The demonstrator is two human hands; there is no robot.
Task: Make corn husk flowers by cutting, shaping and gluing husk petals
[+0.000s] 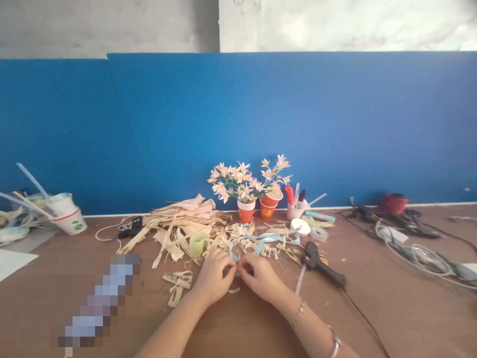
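Observation:
My left hand [214,276] and my right hand [261,277] meet fingertip to fingertip above the table's front middle. Both are closed in a pinch, and whatever sits between the fingertips is too small and hidden to name. Just beyond the fingers curls a pale blue ribbon [274,238]. A heap of dried husk strips [190,214] spreads behind and left of my hands, with small cut husk flowers [223,238] in front of it. A few loose husk pieces [178,286] lie beside my left wrist. Right of my right hand rests a black glue gun [323,264].
Husk flowers [238,175] stand in red paper cups [246,213] at the back. Nearby are a pen cup [294,211] and a tape roll [319,233]. Cables [428,258] lie at right, a white cup [70,221] at left. A blue partition [261,109] closes the back.

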